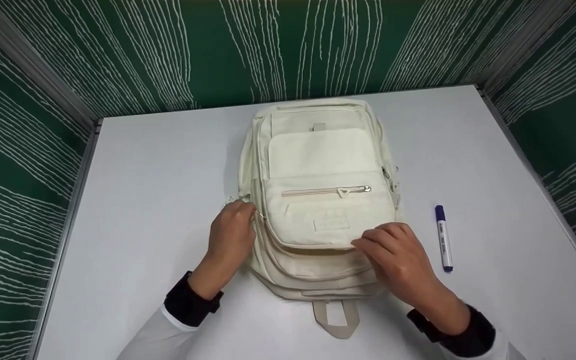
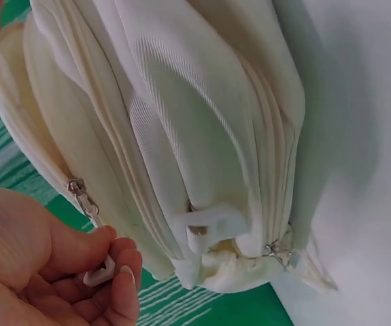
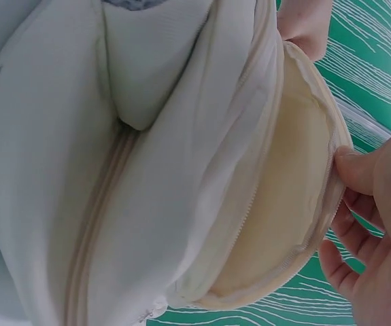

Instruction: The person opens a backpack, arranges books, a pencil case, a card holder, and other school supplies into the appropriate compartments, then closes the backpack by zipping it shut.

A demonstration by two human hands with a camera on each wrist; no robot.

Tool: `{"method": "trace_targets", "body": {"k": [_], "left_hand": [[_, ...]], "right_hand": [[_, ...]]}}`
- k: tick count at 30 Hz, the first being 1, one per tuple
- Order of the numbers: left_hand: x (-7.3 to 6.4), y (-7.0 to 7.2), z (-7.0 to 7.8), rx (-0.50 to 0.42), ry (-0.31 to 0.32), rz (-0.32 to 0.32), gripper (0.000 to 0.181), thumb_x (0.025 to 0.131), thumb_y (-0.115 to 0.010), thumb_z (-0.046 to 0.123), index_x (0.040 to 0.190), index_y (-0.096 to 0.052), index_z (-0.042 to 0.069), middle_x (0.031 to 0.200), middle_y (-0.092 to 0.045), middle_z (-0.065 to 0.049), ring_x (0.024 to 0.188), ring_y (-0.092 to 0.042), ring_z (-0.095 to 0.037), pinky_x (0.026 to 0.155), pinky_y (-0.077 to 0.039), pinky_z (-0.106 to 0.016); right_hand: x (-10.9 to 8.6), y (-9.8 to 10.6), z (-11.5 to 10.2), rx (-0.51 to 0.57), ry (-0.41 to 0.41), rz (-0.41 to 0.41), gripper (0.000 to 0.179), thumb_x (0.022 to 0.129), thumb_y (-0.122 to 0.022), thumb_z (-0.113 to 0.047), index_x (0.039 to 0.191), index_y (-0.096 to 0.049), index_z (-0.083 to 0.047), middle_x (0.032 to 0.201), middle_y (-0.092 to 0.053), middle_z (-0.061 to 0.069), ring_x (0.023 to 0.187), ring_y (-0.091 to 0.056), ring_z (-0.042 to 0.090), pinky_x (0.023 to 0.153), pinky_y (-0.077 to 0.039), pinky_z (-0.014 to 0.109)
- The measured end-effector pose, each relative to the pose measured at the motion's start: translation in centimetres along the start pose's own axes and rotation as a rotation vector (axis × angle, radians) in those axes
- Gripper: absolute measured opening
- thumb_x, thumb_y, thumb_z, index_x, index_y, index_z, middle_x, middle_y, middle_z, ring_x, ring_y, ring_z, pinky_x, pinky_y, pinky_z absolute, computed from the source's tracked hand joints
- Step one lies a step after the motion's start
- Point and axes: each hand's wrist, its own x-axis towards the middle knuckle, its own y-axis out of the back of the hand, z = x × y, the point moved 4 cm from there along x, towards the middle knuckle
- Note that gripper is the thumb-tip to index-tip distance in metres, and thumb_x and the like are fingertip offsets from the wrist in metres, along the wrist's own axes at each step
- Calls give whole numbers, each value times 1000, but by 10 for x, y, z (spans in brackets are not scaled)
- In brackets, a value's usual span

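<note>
A cream backpack [image 1: 318, 155] lies front side up on the white table, its grab handle [image 1: 338, 330] toward the person. At the bag's left side, my left hand [image 1: 232, 227] pinches a zipper pull [image 2: 100, 272] between thumb and fingers; its metal slider [image 2: 78, 190] shows just above. My right hand [image 1: 398, 260] holds the lifted edge of the front pocket flap [image 3: 334, 163], thumb on the inner side. Between flap and bag the front pocket gapes, showing its pale yellow lining [image 3: 283, 176]. Across the flap runs a short zipper [image 1: 318, 191] above a stitched label [image 1: 331, 223].
A marker pen [image 1: 444, 240] with a dark blue cap lies on the white table [image 1: 153, 165], right of the backpack. Green panels [image 1: 288, 50] with white wavy lines stand at the back and both sides. Black bands [image 1: 193, 302] circle both wrists.
</note>
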Motion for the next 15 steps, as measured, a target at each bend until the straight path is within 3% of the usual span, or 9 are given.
{"method": "trace_targets", "body": {"k": [7, 15], "left_hand": [[27, -2, -7, 39, 26, -20, 13, 87, -69, -16, 93, -76, -7, 82, -70, -16, 79, -70, -32, 66, -59, -42], [51, -3, -12, 53, 16, -36, 20, 80, -65, -21, 91, -74, -7, 83, -69, -18, 77, -68, -35, 65, -58, -45]], "right_hand": [[7, 4, -2, -11, -1, 24, 34, 112, -47, -16, 99, -77, -6, 93, -71, 6, 84, -62, 27, 81, -43, 40], [9, 5, -3, -6, 7, 37, 30, 111, -51, -15, 99, -78, -5, 93, -71, 6, 84, -62, 28, 79, -43, 40]]}}
